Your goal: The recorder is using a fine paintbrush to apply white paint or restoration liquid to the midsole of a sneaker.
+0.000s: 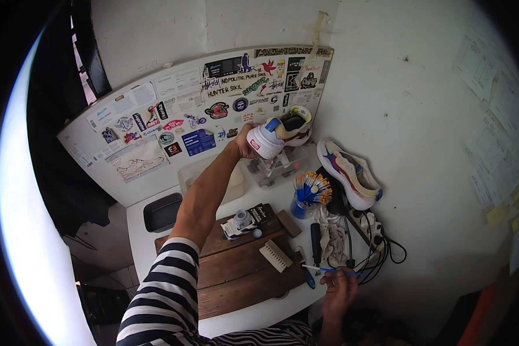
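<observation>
My left hand stretches out over the far side of the table, closed round the sole end of a white sneaker with blue and yellow parts. The shoe is tilted in the air above a clear plastic box. Near the front right edge, my right hand pinches a thin paintbrush with a blue handle, its pale tip toward the left. A second sneaker, white with red and blue panels, leans at the right by the wall.
A brown wooden board carries a scrub brush and a small jar. Behind stand a blue cup of paintbrushes, a clear box and a black tray. A power strip with black cables lies right.
</observation>
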A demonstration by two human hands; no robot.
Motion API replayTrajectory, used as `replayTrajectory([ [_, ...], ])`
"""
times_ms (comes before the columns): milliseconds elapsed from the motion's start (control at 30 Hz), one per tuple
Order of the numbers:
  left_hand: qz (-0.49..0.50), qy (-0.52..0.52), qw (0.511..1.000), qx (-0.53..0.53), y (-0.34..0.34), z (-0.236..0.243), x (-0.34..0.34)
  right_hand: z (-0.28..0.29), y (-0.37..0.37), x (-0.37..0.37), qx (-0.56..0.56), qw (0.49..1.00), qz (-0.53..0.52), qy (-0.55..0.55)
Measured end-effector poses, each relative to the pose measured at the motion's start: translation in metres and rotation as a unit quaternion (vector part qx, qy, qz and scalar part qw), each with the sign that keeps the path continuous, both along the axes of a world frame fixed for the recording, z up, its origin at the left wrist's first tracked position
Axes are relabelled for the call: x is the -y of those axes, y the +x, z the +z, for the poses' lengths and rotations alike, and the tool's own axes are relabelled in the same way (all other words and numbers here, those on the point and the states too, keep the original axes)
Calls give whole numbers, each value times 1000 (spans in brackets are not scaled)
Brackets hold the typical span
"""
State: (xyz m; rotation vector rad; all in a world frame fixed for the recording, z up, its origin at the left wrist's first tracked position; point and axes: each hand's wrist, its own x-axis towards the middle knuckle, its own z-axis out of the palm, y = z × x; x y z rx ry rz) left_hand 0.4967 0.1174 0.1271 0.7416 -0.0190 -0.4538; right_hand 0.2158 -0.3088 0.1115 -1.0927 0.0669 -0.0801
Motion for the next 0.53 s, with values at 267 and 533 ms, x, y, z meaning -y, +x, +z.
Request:
replayTrajectory([
  [267,-14,21,1000,-17,2,9,9,3,7,3,-2,1000,-23,4],
  [533,178,65,968,-165,-6,9,-12,3,4,4,15,1000,-17,7],
])
